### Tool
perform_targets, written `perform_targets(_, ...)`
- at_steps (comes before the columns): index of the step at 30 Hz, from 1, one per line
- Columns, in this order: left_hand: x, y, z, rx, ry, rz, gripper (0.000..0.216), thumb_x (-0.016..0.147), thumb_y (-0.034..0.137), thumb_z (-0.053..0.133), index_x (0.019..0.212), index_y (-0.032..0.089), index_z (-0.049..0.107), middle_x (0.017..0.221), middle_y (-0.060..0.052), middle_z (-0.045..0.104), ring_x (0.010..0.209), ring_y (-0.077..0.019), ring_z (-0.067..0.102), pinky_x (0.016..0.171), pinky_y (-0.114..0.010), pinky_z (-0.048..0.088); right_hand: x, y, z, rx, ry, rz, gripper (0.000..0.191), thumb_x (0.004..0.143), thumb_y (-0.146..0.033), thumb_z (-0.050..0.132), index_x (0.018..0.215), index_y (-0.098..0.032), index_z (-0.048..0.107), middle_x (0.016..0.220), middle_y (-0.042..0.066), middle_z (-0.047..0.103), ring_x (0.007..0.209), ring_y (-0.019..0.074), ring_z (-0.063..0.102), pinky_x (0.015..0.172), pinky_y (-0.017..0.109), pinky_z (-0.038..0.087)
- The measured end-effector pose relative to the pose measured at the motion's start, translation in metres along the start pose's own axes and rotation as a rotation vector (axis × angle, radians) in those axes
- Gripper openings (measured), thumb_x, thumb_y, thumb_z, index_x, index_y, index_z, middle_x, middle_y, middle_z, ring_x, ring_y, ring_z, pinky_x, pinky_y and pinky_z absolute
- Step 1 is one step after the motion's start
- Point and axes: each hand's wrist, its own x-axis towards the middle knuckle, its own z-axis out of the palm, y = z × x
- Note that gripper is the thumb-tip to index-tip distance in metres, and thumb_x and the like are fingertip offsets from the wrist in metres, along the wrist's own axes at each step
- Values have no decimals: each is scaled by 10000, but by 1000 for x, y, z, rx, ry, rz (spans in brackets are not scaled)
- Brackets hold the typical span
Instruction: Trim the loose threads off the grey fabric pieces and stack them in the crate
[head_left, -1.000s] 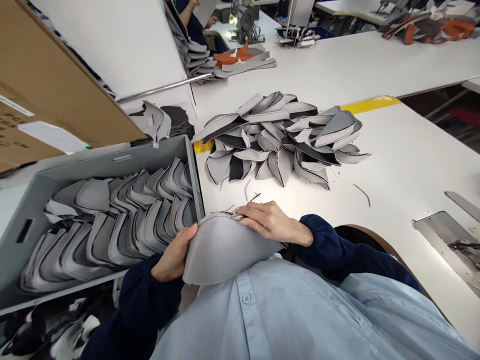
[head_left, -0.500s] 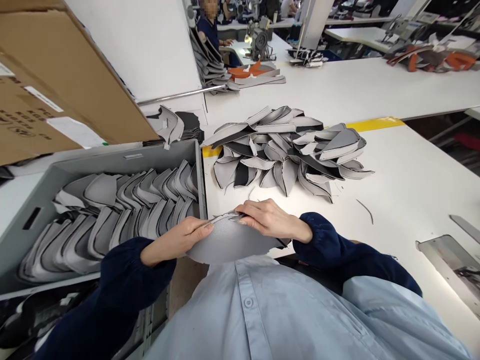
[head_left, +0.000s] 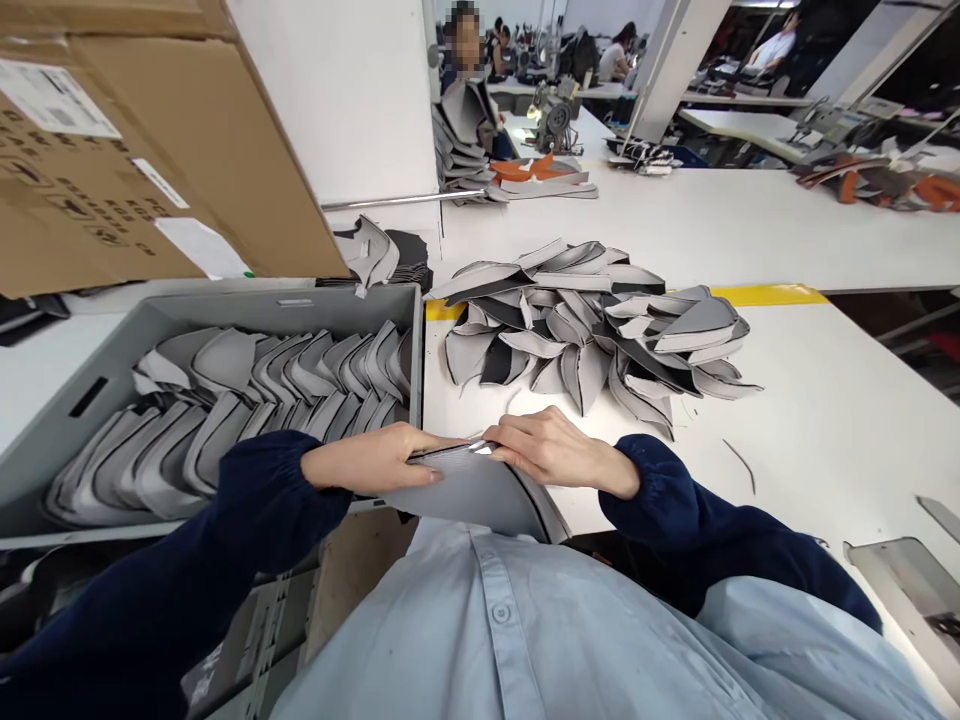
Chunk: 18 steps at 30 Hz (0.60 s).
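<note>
A curved grey fabric panel (head_left: pixel 465 490) with a dark edge is held just in front of my shirt, its upper edge facing the table. My left hand (head_left: pixel 382 458) pinches its left end, thumb on the near face. My right hand (head_left: pixel 551 450) is closed at the middle of that edge. A small shiny pointed metal tip (head_left: pixel 481 447) shows at the right fingertips; the rest of this small tool is hidden in the hand. Beyond my hands lies a loose heap of similar grey panels (head_left: pixel 592 370) on the white table (head_left: pixel 795 400).
To the left, a grey plastic bin (head_left: pixel 417 360) holds rows of stacked panels. A cardboard box (head_left: pixel 172 130) stands behind it. Yellow tape (head_left: pixel 772 294) crosses the table, with thread scraps (head_left: pixel 739 465) nearby. A metal machine plate (head_left: pixel 900 575) sits at right. Other people work in the background.
The panel has tilted, so its right side now hangs lower and shows a dark edge. My left hand has turned flatter along the upper edge. The camera view has shifted slightly.
</note>
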Motion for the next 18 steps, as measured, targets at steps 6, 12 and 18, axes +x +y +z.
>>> perform_targets(6, -4, 3, -6, -65, -4, -77, 392, 726, 262, 559, 1094, 200, 679, 892, 2, 698, 726, -160, 575, 607, -163, 406, -1, -1, -1, -140, 43, -17, 370, 991, -353, 259, 1002, -130, 554, 736, 17, 591, 547, 103, 512, 467, 264, 201)
perform_targets(12, -7, 0, -4, -177, -38, -74, 299, 764, 317, 546, 966, 178, 717, 887, -15, 685, 726, -162, 569, 598, -161, 412, -3, -3, 6, -213, 43, 23, 351, 990, -343, 264, 993, -131, 544, 721, 12, 574, 557, 105, 524, 451, 269, 191)
perform_targets(18, -4, 2, -2, -184, -72, -84, 250, 733, 304, 566, 874, 145, 696, 717, -4, 622, 617, -135, 499, 513, -154, 367, 7, -7, 11, -202, 93, -9, 354, 987, -356, 265, 1008, -126, 535, 746, 19, 588, 563, 109, 528, 454, 268, 193)
